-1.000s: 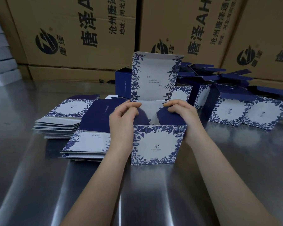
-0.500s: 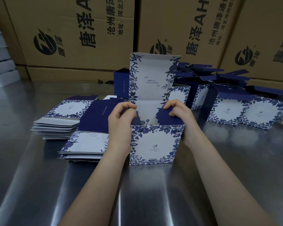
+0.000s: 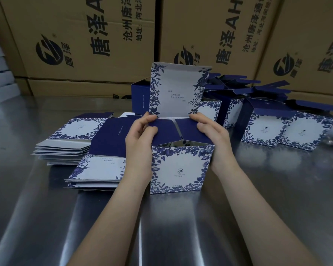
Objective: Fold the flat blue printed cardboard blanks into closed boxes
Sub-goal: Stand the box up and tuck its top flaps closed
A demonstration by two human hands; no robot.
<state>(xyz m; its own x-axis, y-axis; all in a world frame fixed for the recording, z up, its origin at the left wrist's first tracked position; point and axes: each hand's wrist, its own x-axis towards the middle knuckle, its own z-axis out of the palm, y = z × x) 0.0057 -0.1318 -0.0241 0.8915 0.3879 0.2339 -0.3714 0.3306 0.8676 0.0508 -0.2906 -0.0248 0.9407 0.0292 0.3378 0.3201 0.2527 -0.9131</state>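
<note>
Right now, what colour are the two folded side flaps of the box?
Plain dark blue side flaps, best seen in the head view.

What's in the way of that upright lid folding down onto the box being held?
No loose object. The left hand and right hand hold the box, fingers lying on its two infolded side flaps just below the lid. Those fingers sit in the lid's path and would likely need to slide clear.

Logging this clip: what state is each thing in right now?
box being folded: upright, lid flap raised, side flaps folded inward.
left hand: curled over left flap.
right hand: curled over right flap.
flat blanks: stacked, unfolded.
boxes at right: erected, lids open.
</note>
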